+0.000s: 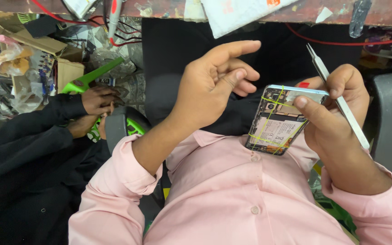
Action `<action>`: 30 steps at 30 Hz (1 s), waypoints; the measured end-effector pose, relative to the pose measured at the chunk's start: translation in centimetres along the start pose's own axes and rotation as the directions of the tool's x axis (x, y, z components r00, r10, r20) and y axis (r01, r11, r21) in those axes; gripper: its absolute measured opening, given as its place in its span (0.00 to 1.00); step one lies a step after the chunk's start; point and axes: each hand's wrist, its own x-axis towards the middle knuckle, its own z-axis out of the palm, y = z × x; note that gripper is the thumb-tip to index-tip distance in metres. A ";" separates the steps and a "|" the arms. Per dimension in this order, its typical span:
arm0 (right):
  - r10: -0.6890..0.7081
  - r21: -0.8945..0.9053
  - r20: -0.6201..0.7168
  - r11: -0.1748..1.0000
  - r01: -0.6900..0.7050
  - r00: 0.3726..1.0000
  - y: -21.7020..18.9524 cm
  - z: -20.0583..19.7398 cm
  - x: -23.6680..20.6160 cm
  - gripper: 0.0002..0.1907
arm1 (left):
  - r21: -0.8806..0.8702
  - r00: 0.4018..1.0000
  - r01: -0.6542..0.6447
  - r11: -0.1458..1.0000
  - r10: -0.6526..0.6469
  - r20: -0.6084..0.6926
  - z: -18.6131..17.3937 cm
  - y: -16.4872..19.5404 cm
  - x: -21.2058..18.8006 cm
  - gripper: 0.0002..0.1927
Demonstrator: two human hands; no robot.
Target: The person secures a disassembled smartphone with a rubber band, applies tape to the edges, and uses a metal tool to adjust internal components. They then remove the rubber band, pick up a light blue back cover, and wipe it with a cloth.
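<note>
Between the right hand (337,118) fingers sits a phone (280,120), back cover already off, rubber bands round it (insides bare), with tweezers (339,97) pinched alongside. Just beside it, the left hand (216,84) hovers empty, fingers loosely curled; nothing yet lifted out.

This is a small repair workshop, and I sit close to my workbench (296,16), whose worn, paint-stained front edge runs along the top. Red wires (341,41) trail over that edge. Off its left corner, cardboard boxes (46,45) and crumpled plastic bags (5,86) pile up. I hold an opened phone (277,120) with its insides bare and metal tweezers (337,97). A co-worker's black sleeve (28,131) crowds beside me.
</note>
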 end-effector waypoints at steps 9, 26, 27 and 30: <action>-0.004 0.014 0.013 1.000 0.004 1.000 0.0 -0.1 0.0 0.21 | -0.117 0.995 -0.090 0.989 0.094 0.034 -0.1 -1.2 0.2 0.19; 0.108 0.111 -0.037 0.988 -0.103 0.993 -0.4 0.4 0.5 0.18 | -0.153 1.000 -0.026 0.988 0.027 0.000 0.7 -0.5 0.1 0.40; 0.110 0.123 -0.032 0.987 -0.106 0.993 -0.4 0.4 0.5 0.18 | -0.155 1.000 -0.019 0.988 0.019 0.001 0.8 -0.5 -0.1 0.40; 0.102 0.149 -0.025 0.984 -0.097 0.994 -0.5 0.1 0.6 0.17 | -0.178 1.000 0.012 0.984 -0.011 0.007 1.1 -0.8 -0.2 0.37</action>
